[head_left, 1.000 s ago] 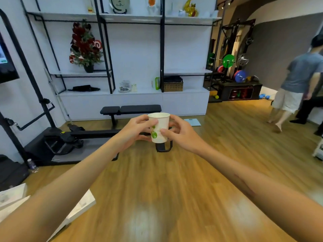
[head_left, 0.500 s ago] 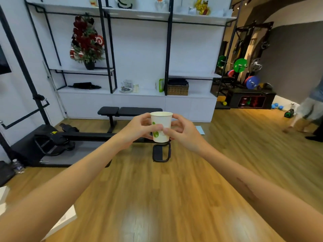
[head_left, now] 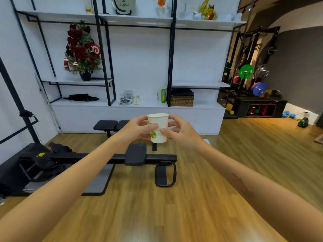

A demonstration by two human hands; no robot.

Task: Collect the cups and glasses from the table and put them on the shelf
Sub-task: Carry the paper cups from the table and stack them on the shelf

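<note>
A white paper cup (head_left: 158, 128) with a green print stands upright in front of me at chest height, held between both hands. My left hand (head_left: 135, 131) grips its left side with thumb and fingers. My right hand (head_left: 181, 132) grips its right side, thumb on the front. Straight ahead stands the white shelf unit (head_left: 148, 103) with black posts; its low counter shelf carries a tray of glasses (head_left: 125, 98) and a small pale cup (head_left: 136, 100).
A black weight bench (head_left: 111, 124) and a low black exercise machine (head_left: 136, 157) lie on the wood floor between me and the shelf. A wicker basket (head_left: 181, 100) and a green pouch (head_left: 163, 95) sit on the counter. Weight plates (head_left: 246, 72) stand at right.
The view has turned left and moved closer to the shelf; the person at right has gone out of view. Both hands keep the cup held as before.
</note>
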